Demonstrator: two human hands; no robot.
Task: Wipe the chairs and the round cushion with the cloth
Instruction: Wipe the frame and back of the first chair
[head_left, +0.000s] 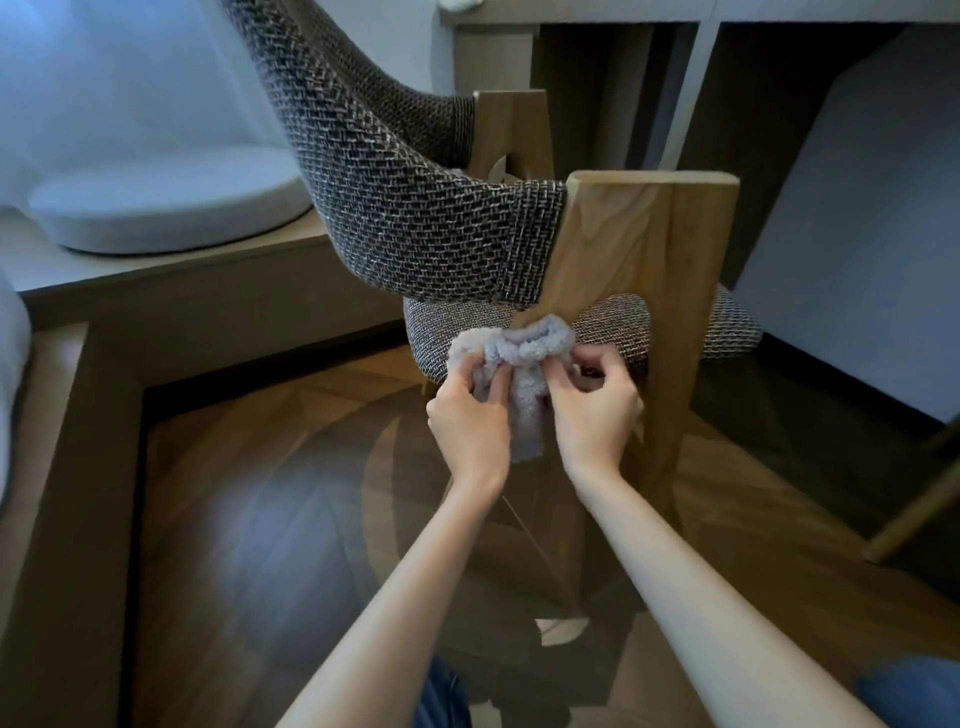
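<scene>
both the left hand (470, 423) and right hand (592, 410) pinch the bunched grey cloth (511, 358) with curled fingers, at the chair's (415, 208) six o'clock.

Beneath you spreads a dark, glossy wooden floor (270, 519), its boards laid at angles to one another. The chair (415, 218) stands on it straight ahead of you, its broad wooden leg (670, 291) running down toward the boards; where the foot meets them is hidden. At your far right a slanted pale wooden leg (914, 514) of another piece of furniture also comes down to the floor. To your left a low wooden platform (182, 275) rises from the floor as a step, and the round cushion (166, 202) lies flat on top of it, near its front edge
</scene>
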